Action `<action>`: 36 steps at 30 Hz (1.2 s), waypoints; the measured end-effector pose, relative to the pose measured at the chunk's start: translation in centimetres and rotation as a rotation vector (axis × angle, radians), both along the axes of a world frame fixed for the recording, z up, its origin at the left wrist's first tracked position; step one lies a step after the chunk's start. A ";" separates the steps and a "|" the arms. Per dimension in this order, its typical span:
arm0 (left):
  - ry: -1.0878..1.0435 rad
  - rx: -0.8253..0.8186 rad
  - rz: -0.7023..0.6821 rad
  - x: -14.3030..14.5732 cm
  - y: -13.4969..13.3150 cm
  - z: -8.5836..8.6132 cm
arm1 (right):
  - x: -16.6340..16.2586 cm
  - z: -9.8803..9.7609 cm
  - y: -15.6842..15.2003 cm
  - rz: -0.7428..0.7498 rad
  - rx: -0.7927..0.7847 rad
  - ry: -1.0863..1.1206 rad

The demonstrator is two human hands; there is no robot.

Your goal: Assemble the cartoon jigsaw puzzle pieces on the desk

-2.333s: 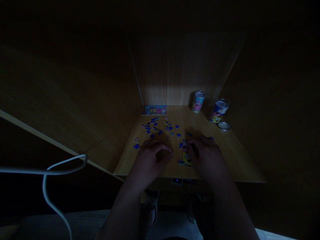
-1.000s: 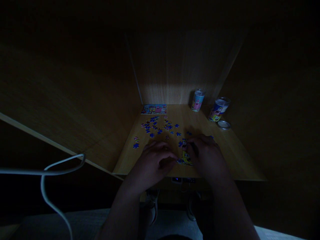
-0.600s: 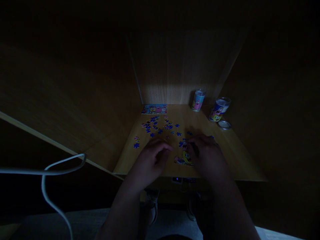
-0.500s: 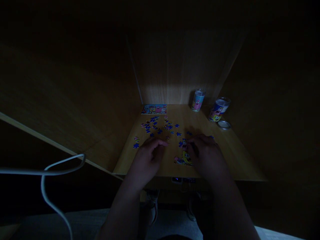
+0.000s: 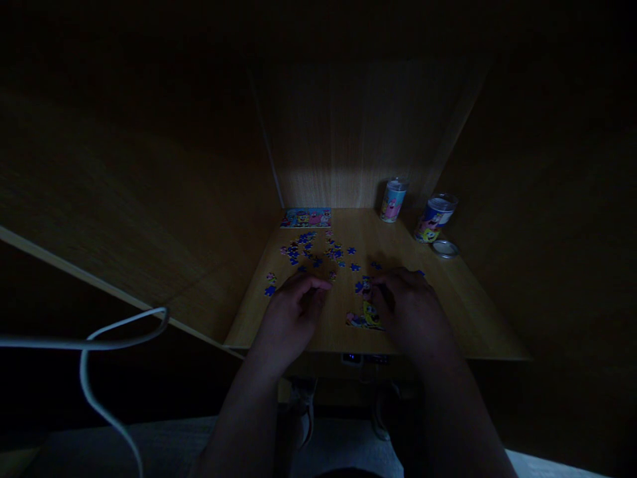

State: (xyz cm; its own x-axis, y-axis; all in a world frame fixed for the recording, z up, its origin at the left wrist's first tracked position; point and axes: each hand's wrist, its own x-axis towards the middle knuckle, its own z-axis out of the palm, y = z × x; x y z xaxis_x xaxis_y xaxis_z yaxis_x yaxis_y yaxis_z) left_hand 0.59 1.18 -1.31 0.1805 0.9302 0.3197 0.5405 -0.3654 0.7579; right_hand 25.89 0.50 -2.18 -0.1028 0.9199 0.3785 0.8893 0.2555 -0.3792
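We find the scene very dim, nearly black at twelve and three o'clock, and cannot tell the light's source. The wooden back panel (image 5: 355,186) is palest near its foot; a soft shadow lies at the right hand's (image 5: 411,302) eleven o'clock. Toward six, a small display (image 5: 352,358) glows blue. Gloom swallows the puzzle pieces' (image 5: 269,291) fine detail, and perspective looks stretched toward the outer edges.

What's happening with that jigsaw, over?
Bare left hand: pinched shape, contents unclear. Bare right hand: right up against multicoloured, partly joined flat jigsaw. In the way: right hand hides part of it; loose blue jigsaw pieces lie beyond.
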 end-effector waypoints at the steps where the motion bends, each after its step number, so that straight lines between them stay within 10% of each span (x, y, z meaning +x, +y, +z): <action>1: -0.004 -0.001 0.004 0.0 0.0 0.0 | 0.0 0.0 0.0 0.006 0.001 -0.002; 36: 0.027 0.035 -0.318 0.4 -0.3 0.1 | 0.5 -1.2 0.5 0.176 0.096 0.099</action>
